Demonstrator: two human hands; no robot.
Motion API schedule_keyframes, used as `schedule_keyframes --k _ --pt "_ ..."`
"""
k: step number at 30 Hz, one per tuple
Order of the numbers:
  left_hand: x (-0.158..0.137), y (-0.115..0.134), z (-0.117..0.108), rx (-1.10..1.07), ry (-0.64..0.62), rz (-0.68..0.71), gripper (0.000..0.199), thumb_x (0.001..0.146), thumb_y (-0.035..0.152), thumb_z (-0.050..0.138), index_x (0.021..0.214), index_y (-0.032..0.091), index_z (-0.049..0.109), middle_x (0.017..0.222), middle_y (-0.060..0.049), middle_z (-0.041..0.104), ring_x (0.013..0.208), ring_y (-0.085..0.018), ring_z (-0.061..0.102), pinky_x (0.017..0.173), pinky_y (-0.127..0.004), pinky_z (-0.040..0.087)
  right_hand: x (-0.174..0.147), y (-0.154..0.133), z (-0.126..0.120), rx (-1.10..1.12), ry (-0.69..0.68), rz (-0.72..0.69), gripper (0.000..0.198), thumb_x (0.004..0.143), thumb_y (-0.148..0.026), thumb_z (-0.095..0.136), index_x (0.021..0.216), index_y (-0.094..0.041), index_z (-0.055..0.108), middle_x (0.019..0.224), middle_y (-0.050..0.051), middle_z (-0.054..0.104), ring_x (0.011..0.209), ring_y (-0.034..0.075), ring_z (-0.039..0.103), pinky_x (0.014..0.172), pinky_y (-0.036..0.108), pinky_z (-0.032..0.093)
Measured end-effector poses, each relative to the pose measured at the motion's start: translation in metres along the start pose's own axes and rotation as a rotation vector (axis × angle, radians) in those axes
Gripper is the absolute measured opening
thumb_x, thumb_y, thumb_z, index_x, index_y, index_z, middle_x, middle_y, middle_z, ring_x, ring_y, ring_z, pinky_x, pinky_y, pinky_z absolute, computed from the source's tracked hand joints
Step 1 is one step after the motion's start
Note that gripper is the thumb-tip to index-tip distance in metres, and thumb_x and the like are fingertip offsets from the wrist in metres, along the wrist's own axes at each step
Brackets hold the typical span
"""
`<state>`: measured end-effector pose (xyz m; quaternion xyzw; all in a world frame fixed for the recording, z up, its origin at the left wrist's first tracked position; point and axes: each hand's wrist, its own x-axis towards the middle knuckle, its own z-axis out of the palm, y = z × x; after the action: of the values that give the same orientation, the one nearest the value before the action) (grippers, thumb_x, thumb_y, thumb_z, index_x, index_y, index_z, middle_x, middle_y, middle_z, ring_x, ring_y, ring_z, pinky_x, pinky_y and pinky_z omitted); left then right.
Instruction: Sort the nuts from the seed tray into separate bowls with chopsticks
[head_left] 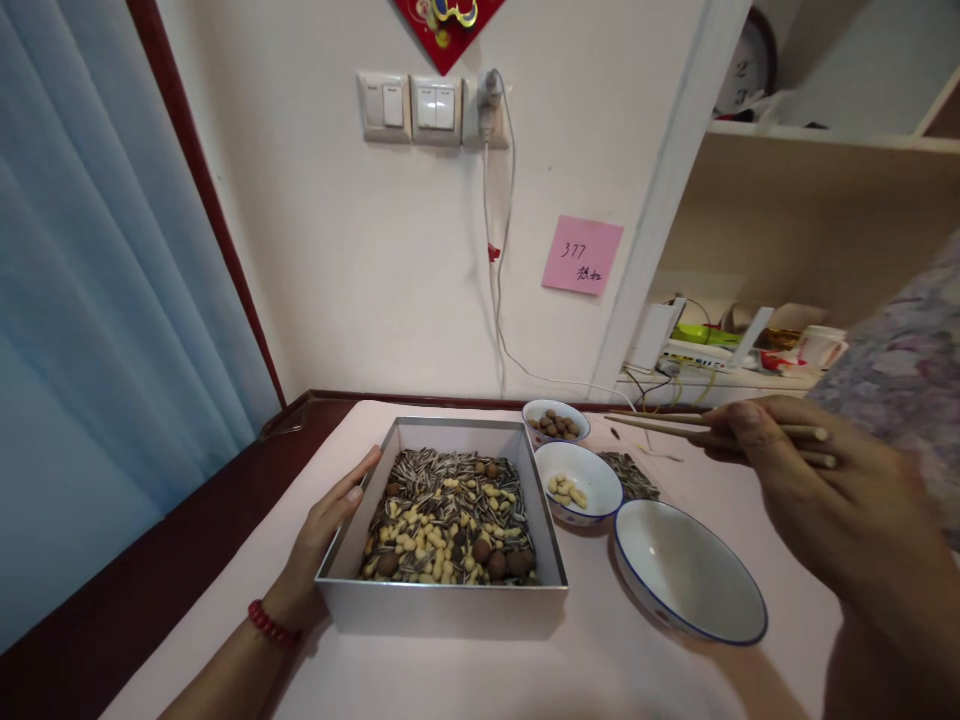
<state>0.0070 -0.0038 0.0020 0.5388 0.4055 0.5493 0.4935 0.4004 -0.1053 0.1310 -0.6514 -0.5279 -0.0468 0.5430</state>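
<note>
My left hand, with a red bead bracelet at the wrist, lies with fingers stretched along the outer left wall of a square silver-grey box. Inside the box are striped sunflower seeds, unshelled peanuts and several round brown nuts, mixed together. On the right, my right hand is closed around a pair of wooden chopsticks. Their tips point left, above the table behind the bowls, with nothing visible between them. A small white bowl beside the box contains several peanuts.
Behind it stands another bowl of brown nuts. A large blue-rimmed bowl sits nearer on the right. Sunflower seeds lie in a pile on the pink-covered table. A white cable runs down the wall behind.
</note>
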Motion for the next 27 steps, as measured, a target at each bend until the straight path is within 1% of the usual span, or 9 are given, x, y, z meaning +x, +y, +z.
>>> schedule_keyframes --k 4,7,9,12,14,16,20,24,27 --pt "0.0 0.001 0.0 0.01 -0.007 -0.003 0.057 0.088 0.051 0.064 0.139 0.027 0.059 0.159 -0.002 0.039 0.147 -0.034 0.032 0.121 -0.047 0.029 -0.007 -0.008 0.006 0.22 0.0 0.001 0.033 0.088 -0.062 0.059 0.09 -0.031 0.069 0.095 0.003 0.069 0.088 0.028 0.068 0.084 0.05 0.054" --pt "-0.002 0.004 0.002 -0.012 0.003 -0.014 0.057 0.088 0.051 0.064 0.14 0.027 0.059 0.158 -0.003 0.04 0.146 -0.034 0.035 0.12 -0.046 0.032 -0.017 -0.017 0.013 0.376 -0.1 -0.004 0.027 0.091 -0.055 0.06 0.092 -0.031 0.071 0.097 0.003 0.07 0.092 0.027 0.068 0.082 0.044 0.057" --pt "-0.003 0.006 0.005 -0.012 0.016 -0.011 0.057 0.086 0.051 0.066 0.138 0.027 0.061 0.157 -0.003 0.042 0.145 -0.035 0.037 0.119 -0.045 0.033 -0.022 -0.022 0.019 0.406 -0.208 -0.027 0.026 0.092 -0.053 0.059 0.093 -0.03 0.072 0.097 0.003 0.07 0.091 0.025 0.068 0.076 0.038 0.058" --pt "-0.004 0.007 0.006 -0.011 0.023 -0.004 0.056 0.085 0.052 0.067 0.136 0.026 0.063 0.155 -0.003 0.045 0.145 -0.033 0.037 0.12 -0.045 0.033 -0.029 -0.027 0.033 0.458 -0.451 -0.072 0.028 0.095 -0.05 0.055 0.092 -0.027 0.072 0.092 0.003 0.069 0.086 0.02 0.066 0.07 0.031 0.055" --pt "-0.004 0.006 0.006 -0.013 0.018 -0.004 0.056 0.086 0.052 0.066 0.136 0.026 0.063 0.155 -0.003 0.045 0.145 -0.032 0.037 0.12 -0.045 0.032 -0.033 -0.029 0.044 0.486 -0.623 -0.085 0.03 0.098 -0.048 0.051 0.09 -0.025 0.07 0.087 0.002 0.067 0.08 0.017 0.064 0.068 0.029 0.052" --pt "-0.004 0.005 0.005 -0.019 0.013 -0.009 0.056 0.087 0.052 0.066 0.136 0.026 0.062 0.156 -0.002 0.044 0.146 -0.033 0.037 0.12 -0.045 0.032 -0.038 -0.031 0.055 0.476 -0.733 -0.077 0.032 0.099 -0.048 0.049 0.088 -0.024 0.067 0.082 0.001 0.064 0.076 0.016 0.061 0.067 0.028 0.05" --pt "-0.003 0.003 0.004 -0.053 0.007 -0.02 0.055 0.085 0.05 0.068 0.135 0.027 0.064 0.157 -0.002 0.043 0.144 -0.034 0.038 0.118 -0.045 0.037 -0.047 -0.032 0.069 0.443 -0.794 -0.046 0.036 0.099 -0.051 0.047 0.086 -0.022 0.065 0.084 0.002 0.062 0.08 0.017 0.058 0.071 0.031 0.048" --pt "-0.003 0.003 0.005 -0.094 0.002 -0.036 0.051 0.085 0.047 0.069 0.132 0.028 0.066 0.154 -0.001 0.046 0.144 -0.033 0.04 0.116 -0.042 0.039 -0.051 -0.035 0.074 0.434 -0.834 -0.042 0.039 0.098 -0.054 0.046 0.083 -0.022 0.062 0.082 0.002 0.059 0.079 0.018 0.055 0.071 0.032 0.046" --pt "-0.005 0.003 0.005 -0.095 0.006 -0.039 0.049 0.086 0.048 0.068 0.131 0.03 0.066 0.154 0.001 0.046 0.144 -0.032 0.039 0.117 -0.043 0.038 -0.052 -0.037 0.076 0.429 -0.839 -0.042 0.04 0.099 -0.055 0.045 0.081 -0.022 0.06 0.08 0.001 0.057 0.077 0.017 0.053 0.07 0.032 0.043"
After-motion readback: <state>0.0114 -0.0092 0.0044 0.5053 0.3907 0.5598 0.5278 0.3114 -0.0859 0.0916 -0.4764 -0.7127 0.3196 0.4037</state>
